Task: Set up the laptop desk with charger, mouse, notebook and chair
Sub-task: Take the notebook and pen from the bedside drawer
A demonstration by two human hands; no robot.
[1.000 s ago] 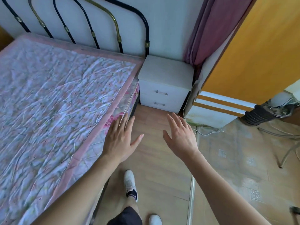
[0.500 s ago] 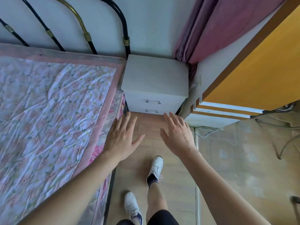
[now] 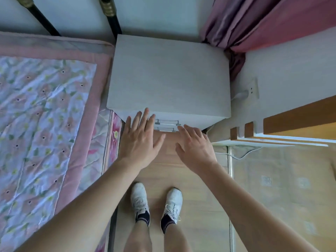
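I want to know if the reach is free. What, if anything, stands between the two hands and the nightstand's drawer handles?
Nothing visible does. The left hand and right hand hover open before the white two-drawer nightstand; its metal bar handles show between them, unobstructed.

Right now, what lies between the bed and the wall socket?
In the head view, the white nightstand fills that stretch between the bed and the wall socket; its top is bare.

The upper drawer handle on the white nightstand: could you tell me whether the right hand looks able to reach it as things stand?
Probably yes. The right hand is open, empty and close to the upper drawer handle, with nothing between them; the left hand only overlaps the handle's left end.
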